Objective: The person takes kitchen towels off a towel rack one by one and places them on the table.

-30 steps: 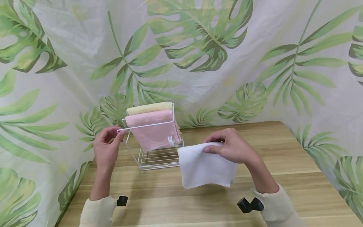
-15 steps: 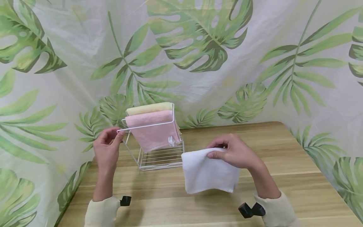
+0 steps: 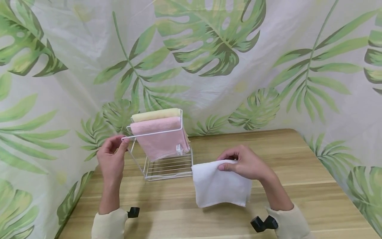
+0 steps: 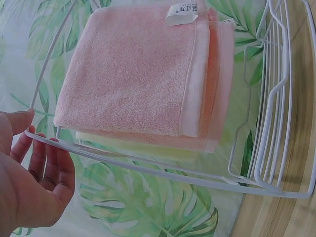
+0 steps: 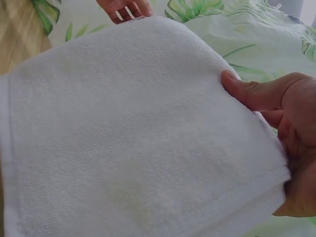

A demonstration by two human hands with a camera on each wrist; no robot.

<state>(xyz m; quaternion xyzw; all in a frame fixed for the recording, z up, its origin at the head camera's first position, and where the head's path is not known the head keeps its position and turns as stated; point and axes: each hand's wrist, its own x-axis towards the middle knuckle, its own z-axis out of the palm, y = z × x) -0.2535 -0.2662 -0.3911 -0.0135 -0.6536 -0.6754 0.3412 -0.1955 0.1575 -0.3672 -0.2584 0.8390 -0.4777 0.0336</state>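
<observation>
A white wire rack (image 3: 168,177) stands on the table, with a pink towel (image 3: 162,139) and a yellow towel (image 3: 155,115) draped over its upper bars. The pink one, nearer the front, carries a small white label (image 4: 181,14). With thumb and fingers, my left hand (image 3: 111,157) pinches the left corner of the rack's front top bar (image 4: 148,170). To the right of the rack, my right hand (image 3: 244,162) grips the folded top edge of a white towel (image 3: 222,186), which hangs down in front of the fingers. In the right wrist view that towel hides most of the scene.
The wood-grain table (image 3: 167,212) extends around the rack, its rounded far corner at the back right. A leaf-print cloth (image 3: 209,83) hangs behind and along the left side. Black wrist devices (image 3: 264,223) sit at both sleeves.
My right hand has moved lower and slightly toward me with the white towel. The left hand keeps its pinch on the rack, and the hung towels stay in place.
</observation>
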